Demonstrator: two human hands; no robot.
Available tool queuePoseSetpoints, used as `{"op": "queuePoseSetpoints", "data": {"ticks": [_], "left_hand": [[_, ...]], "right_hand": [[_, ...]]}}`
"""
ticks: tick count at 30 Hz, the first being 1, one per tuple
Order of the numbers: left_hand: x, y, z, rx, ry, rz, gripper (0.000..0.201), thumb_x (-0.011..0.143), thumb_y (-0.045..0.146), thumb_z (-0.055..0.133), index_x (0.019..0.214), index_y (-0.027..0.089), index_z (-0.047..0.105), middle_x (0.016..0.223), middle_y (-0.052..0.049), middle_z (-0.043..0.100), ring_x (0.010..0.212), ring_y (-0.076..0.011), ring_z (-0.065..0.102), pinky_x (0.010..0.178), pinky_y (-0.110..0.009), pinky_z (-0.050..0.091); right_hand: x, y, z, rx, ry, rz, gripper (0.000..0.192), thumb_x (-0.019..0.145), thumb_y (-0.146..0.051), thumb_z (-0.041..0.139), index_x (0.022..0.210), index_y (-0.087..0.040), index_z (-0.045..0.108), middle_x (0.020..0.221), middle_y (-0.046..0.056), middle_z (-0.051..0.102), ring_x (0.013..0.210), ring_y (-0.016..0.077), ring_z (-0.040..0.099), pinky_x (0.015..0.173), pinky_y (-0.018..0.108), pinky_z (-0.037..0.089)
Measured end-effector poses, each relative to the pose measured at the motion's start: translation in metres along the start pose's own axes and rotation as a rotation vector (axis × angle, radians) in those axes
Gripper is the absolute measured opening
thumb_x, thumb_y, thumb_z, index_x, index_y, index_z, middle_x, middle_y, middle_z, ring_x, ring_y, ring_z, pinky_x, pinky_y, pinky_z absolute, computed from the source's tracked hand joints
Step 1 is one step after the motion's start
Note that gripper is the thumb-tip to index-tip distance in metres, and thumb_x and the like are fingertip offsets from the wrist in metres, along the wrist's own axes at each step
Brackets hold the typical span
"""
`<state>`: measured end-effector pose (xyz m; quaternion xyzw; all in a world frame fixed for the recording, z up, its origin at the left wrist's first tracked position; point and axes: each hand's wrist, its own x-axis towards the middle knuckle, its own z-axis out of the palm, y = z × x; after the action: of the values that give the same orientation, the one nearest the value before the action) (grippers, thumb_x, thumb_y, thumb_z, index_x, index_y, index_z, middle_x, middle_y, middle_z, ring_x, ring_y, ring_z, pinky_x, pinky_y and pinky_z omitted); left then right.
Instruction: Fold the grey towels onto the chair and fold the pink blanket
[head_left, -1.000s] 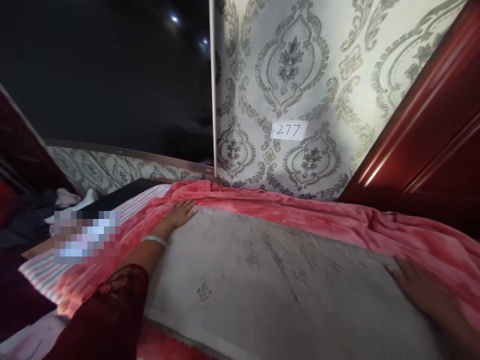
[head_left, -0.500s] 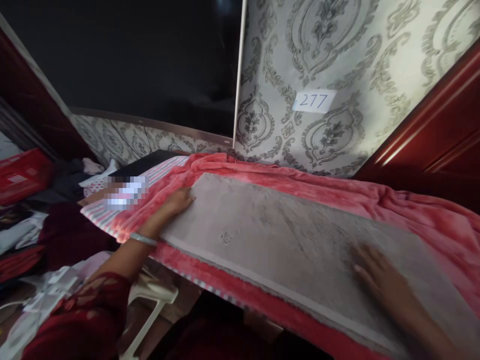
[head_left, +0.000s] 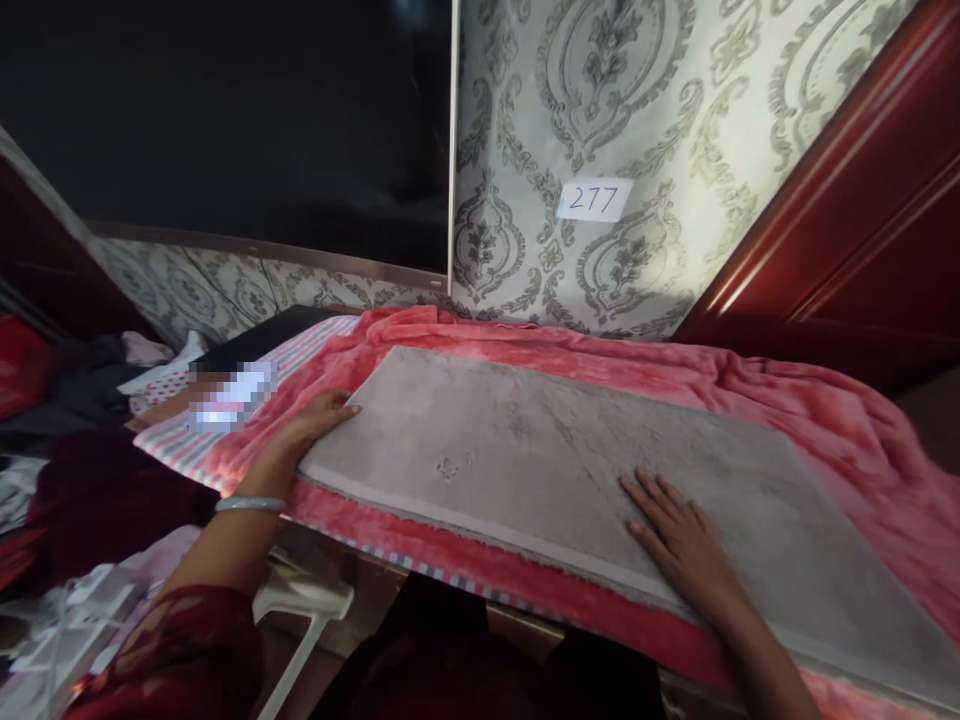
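Note:
A long grey mat with a fuzzy edge and a small dark motif lies flat on a pink plush blanket. My right hand rests palm down on the mat's right half, fingers spread. At the mat's left edge, my left hand lies with its fingers stretched along the border, holding nothing that I can see. Faint creases run across the mat between the two hands. A pale bangle circles my left wrist.
A striped cloth shows under the blanket at left. Behind stand a large dark screen and a wall with a paper marked 277. Red wooden panelling is at right; clothes and a pale chair are lower left.
My right hand has moved left and inward over the mat and is now sharp, not blurred. My left hand stays at the mat's left edge. The view has turned slightly right.

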<state>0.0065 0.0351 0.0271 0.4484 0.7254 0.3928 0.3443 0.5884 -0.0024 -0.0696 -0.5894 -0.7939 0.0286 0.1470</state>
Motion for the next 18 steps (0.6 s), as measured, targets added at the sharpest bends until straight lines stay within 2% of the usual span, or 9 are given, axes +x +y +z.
{"op": "queuePoseSetpoints", "data": {"ticks": [3,6,10,14,16,18], "left_hand": [[0.001,0.005,-0.005,-0.131,-0.172,-0.092,0.053,0.052,0.046,0.088,0.092,0.017,0.07,0.083,-0.008,0.075,0.078,-0.0279,0.072,0.069,-0.038,0.06],[0.002,0.014,-0.011,-0.223,-0.292,-0.161,0.052,0.05,0.04,0.09,0.094,0.018,0.074,0.086,-0.011,0.077,0.083,-0.0303,0.074,0.072,-0.039,0.061],[0.001,0.039,-0.016,-0.249,-0.376,-0.12,0.058,0.047,0.038,0.092,0.1,0.02,0.077,0.092,-0.011,0.079,0.092,-0.0342,0.075,0.078,-0.041,0.063],[-0.004,0.086,-0.01,-0.173,-0.437,-0.015,0.06,0.052,0.035,0.088,0.109,0.021,0.075,0.103,-0.01,0.079,0.103,-0.0354,0.073,0.086,-0.041,0.062],[-0.01,0.117,0.001,-0.133,-0.468,0.053,0.058,0.06,0.031,0.082,0.116,0.018,0.073,0.108,-0.011,0.078,0.105,-0.0346,0.072,0.088,-0.041,0.061],[-0.018,0.15,0.022,-0.076,-0.505,0.127,0.055,0.071,0.026,0.071,0.125,0.012,0.069,0.109,-0.014,0.078,0.103,-0.0323,0.073,0.088,-0.04,0.059]], "right_hand": [[0.001,-0.002,0.001,0.003,0.006,-0.002,0.058,0.098,-0.054,0.035,0.15,-0.034,0.051,0.162,0.004,0.04,0.152,0.0331,0.031,0.117,0.066,0.03],[0.002,-0.005,0.0,0.014,0.007,-0.006,0.058,0.099,-0.055,0.036,0.15,-0.034,0.051,0.162,0.005,0.04,0.151,0.0332,0.032,0.117,0.066,0.03],[0.004,-0.005,-0.003,0.069,-0.008,0.002,0.059,0.097,-0.057,0.039,0.149,-0.033,0.053,0.161,0.005,0.04,0.151,0.0343,0.032,0.117,0.068,0.028],[0.013,-0.007,-0.013,0.281,0.011,0.069,0.064,0.09,-0.06,0.049,0.143,-0.027,0.06,0.154,0.01,0.05,0.146,0.0365,0.04,0.118,0.066,0.031],[0.023,-0.016,-0.022,0.462,0.084,0.125,0.063,0.088,-0.06,0.052,0.14,-0.026,0.062,0.148,0.012,0.057,0.141,0.0351,0.049,0.117,0.06,0.037],[0.038,-0.034,-0.032,0.701,0.136,0.159,0.063,0.087,-0.06,0.055,0.14,-0.026,0.062,0.144,0.012,0.061,0.136,0.0332,0.055,0.115,0.054,0.043]]}}
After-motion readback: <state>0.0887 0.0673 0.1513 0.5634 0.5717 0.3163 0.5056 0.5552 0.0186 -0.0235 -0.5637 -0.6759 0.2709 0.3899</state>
